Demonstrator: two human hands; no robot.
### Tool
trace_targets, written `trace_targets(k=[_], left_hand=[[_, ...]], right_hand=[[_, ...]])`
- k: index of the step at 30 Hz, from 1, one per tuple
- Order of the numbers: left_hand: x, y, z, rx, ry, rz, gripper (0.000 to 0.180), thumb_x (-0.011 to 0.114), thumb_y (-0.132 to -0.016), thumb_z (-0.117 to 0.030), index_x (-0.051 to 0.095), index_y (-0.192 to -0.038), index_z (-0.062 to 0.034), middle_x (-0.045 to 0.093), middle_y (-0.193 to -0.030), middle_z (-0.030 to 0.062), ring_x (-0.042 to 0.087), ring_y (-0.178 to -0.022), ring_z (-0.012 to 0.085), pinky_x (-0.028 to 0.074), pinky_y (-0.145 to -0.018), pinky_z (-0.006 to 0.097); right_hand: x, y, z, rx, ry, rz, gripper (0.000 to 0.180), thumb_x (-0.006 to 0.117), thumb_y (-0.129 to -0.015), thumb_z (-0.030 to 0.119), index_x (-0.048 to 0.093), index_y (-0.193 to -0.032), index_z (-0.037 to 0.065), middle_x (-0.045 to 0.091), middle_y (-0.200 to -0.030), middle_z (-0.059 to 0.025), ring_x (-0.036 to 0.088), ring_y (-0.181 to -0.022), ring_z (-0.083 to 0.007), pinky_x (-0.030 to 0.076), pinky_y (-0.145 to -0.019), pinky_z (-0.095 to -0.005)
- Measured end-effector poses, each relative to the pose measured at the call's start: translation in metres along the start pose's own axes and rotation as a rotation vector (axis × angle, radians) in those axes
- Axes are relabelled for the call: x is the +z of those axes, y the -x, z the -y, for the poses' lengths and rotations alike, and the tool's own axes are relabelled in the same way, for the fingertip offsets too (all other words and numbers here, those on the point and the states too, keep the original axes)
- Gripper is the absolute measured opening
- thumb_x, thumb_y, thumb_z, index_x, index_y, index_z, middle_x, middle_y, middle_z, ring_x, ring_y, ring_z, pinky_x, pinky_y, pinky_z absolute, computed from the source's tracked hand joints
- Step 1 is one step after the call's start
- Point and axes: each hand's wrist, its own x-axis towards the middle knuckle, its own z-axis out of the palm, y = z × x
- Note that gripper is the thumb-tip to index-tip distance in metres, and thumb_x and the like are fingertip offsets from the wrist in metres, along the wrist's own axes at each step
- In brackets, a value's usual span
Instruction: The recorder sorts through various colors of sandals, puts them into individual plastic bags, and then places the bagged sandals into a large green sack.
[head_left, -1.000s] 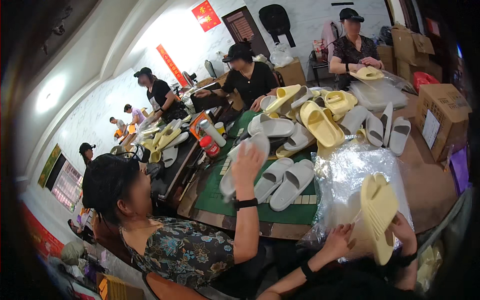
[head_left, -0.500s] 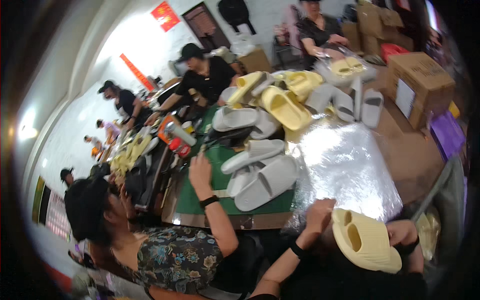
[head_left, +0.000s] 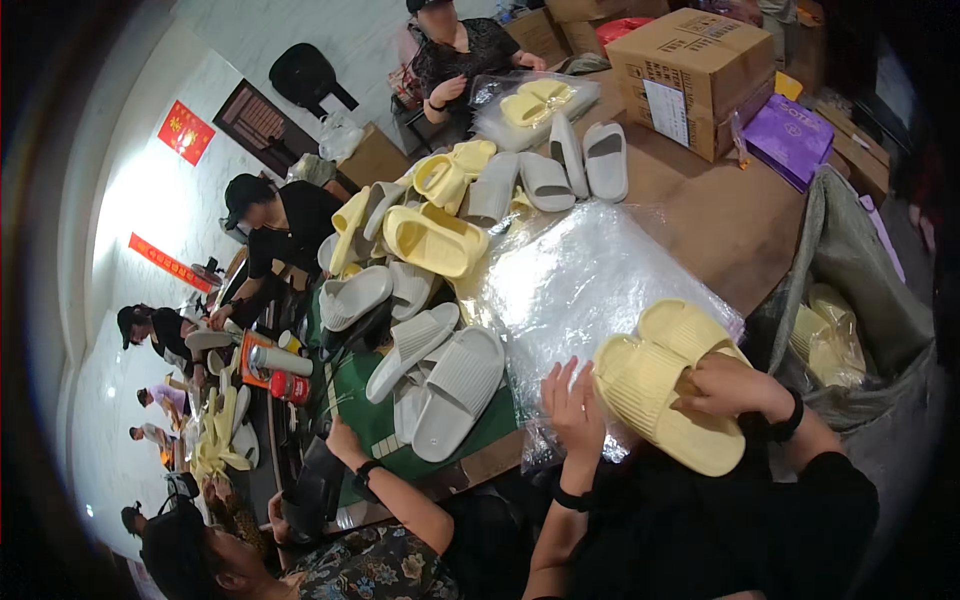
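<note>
A pair of pale yellow slippers (head_left: 650, 395), one overlapping the other, is held above the table's near edge. My right hand (head_left: 735, 388) grips the pair with its fingers inside a foot opening. To the left of them, my left hand (head_left: 574, 408) is raised with its fingers apart and nothing in it. It is nearest to a stack of clear plastic bags (head_left: 600, 270), which lies flat on the table beyond both hands. Both my wrists wear dark bands.
Grey slippers (head_left: 462, 390) and yellow slippers (head_left: 430, 240) are heaped left of the bags. A carton (head_left: 690, 75) and purple bag (head_left: 790, 140) stand at back right. An open sack (head_left: 850, 240) holds bagged slippers at right. A co-worker in a floral top (head_left: 385, 565) sits close at left.
My view has swung to the right. My left hand has come away from the slippers and opened. The pair has turned in my right hand, so both slippers show. The left co-worker's arm has lowered.
</note>
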Motion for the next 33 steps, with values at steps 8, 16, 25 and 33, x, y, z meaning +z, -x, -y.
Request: trace_targets(k=[8, 16, 25, 33], left_hand=[[0.006, 0.012, -0.032, 0.137, 0.056, 0.241, 0.024, 0.063, -0.083, -0.010, 0.067, -0.106, -0.0164, 0.052, -0.128, 0.0098, 0.036, -0.127, 0.0387, 0.019, -0.106, 0.054], [0.010, 0.027, -0.031, -0.193, 0.056, 0.047, 0.083, 0.065, -0.080, -0.003, 0.011, -0.143, -0.0004, 0.009, -0.147, 0.0235, 0.024, -0.134, 0.0362, 0.029, -0.105, 0.044], [0.011, 0.037, -0.011, -0.791, 0.983, 0.520, 0.083, 0.039, -0.084, 0.015, -0.006, -0.146, -0.0176, 0.019, -0.143, 0.0263, 0.058, -0.102, 0.0310, 0.052, -0.079, 0.033], [0.028, 0.048, 0.012, -0.639, 0.920, 0.450, 0.080, 0.038, -0.081, 0.018, 0.003, -0.146, -0.0138, 0.032, -0.135, 0.0297, 0.061, -0.093, 0.0275, 0.052, -0.079, 0.032]], right_hand=[[0.051, -0.056, -0.004, -0.188, 0.163, -0.562, 0.031, 0.059, -0.081, 0.033, 0.061, -0.081, 0.002, 0.061, -0.079, -0.0184, 0.059, -0.078, -0.0350, 0.045, -0.070, -0.0455], [0.042, -0.133, 0.005, 0.049, 0.099, -0.760, 0.023, 0.059, -0.075, 0.025, 0.060, -0.086, 0.005, 0.061, -0.087, -0.0158, 0.056, -0.078, -0.0328, 0.041, -0.074, -0.0430], [0.038, -0.175, 0.003, -0.064, -0.107, -0.838, 0.025, 0.056, -0.078, 0.023, 0.062, -0.085, 0.000, 0.056, -0.086, -0.0255, 0.052, -0.088, -0.0385, 0.039, -0.079, -0.0476], [0.054, -0.098, 0.005, -0.397, 0.207, -0.565, 0.039, 0.055, -0.081, 0.015, 0.053, -0.115, -0.003, 0.039, -0.128, -0.0325, 0.046, -0.112, -0.0439, 0.037, -0.096, -0.0438]])
